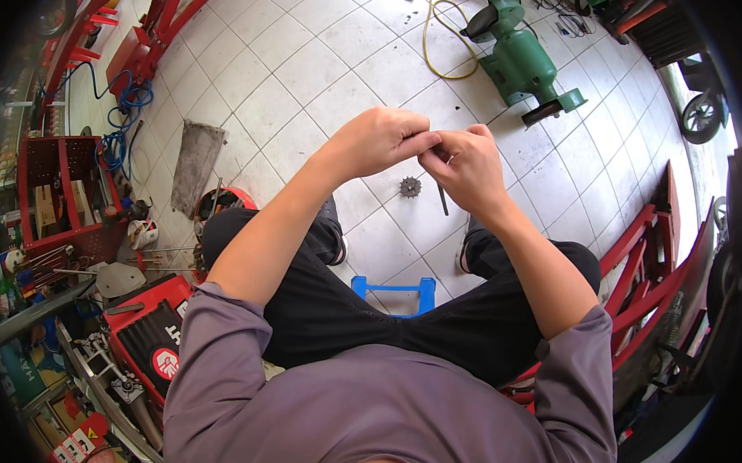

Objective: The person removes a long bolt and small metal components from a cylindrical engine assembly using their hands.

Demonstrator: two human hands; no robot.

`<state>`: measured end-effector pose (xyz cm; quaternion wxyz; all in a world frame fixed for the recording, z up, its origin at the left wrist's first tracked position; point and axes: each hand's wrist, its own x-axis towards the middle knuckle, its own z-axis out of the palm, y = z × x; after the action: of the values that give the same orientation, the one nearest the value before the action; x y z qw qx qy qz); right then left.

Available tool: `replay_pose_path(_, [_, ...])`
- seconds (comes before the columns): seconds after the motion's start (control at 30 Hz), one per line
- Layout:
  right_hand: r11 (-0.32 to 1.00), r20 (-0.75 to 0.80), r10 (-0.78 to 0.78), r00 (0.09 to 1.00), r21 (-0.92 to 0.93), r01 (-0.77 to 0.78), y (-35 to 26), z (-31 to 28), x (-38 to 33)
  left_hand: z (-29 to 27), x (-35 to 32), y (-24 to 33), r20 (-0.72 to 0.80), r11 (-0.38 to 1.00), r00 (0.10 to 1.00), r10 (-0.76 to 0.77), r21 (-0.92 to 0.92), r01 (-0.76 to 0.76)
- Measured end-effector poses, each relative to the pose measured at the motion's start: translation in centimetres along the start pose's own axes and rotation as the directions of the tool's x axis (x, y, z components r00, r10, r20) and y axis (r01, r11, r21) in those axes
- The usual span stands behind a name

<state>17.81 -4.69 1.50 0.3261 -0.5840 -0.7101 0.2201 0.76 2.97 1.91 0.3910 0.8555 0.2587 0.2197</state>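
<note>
My left hand [383, 140] and my right hand [469, 165] meet at the fingertips above the tiled floor. Both are closed in a pinch, and whatever lies between the fingers is hidden or too small to name. A thin dark rod [444, 199] shows just below my right hand; I cannot tell if that hand holds it or if it lies on the floor. Under the hands, between my feet, a small toothed metal sprocket [410, 187] rests flat on the tiles.
A green bench grinder [529, 63] stands at far right, near a yellow cable [426, 43]. A grey slab [196, 166] lies at left by a red rack [67, 191] and tangled blue hose [126, 118]. Between my legs is a blue stool [428, 295]. Red metal frames [637, 261] line the right.
</note>
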Motion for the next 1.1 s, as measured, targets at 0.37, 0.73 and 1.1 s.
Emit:
replay_pose_path(0.37, [0.935,0.213,-0.218,0.952,-0.236,0.267,1.5,0.0,-0.1,-0.2,-0.3,0.2,-0.040,0.972,0.971,-0.236,-0.013,0.236])
replay_pose_path(0.73, [0.973,0.305,0.174,0.936,0.090,-0.210,-1.0,-2.0,0.9,1.3,-0.4,-0.4,-0.037,0.769,0.948,-0.315,-0.595,0.233])
replay_pose_path(1.1, [0.829,0.198,0.389,0.900,0.352,-0.435,0.9,-2.9,1.4,-0.1,-0.6,-0.4,-0.025,-0.216,0.901,-0.434,-0.968,-0.130])
